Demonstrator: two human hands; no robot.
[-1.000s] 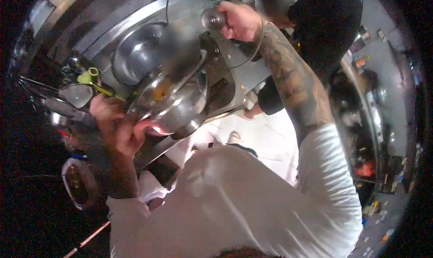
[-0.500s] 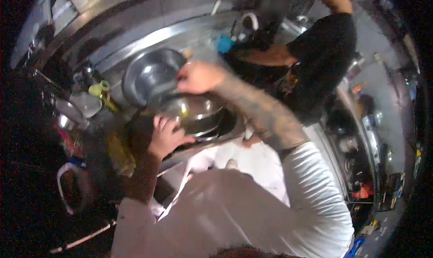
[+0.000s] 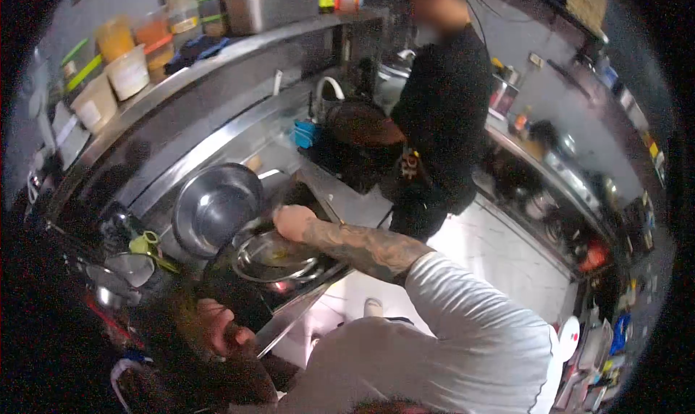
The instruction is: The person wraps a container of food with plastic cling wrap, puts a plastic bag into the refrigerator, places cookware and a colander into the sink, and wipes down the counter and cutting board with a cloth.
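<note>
My right hand [image 3: 292,223], its fingers curled closed, is at the far right rim of a shiny metal bowl [image 3: 279,258] on the counter; what it grips is hidden. Inside the bowl is a little yellowish matter. My left hand [image 3: 223,330] is in shadow at the near left, below the bowl and apart from it, with its fingers bent inward; anything in it is too dark to make out. A larger empty metal basin [image 3: 218,210] stands just behind the bowl, to the left.
A green-handled tool [image 3: 147,243] and a strainer [image 3: 132,269] lie at the left. A shelf [image 3: 239,49] holds tubs and containers. A co-worker in black [image 3: 449,117] stands by a faucet [image 3: 331,88] and a blue item [image 3: 305,134]. Another counter [image 3: 539,164] runs along the right.
The view has swung up, showing the shelf and the co-worker upright. My right hand came down from the raised round metal item to the bowl. My left hand has drawn back from the bowl.
</note>
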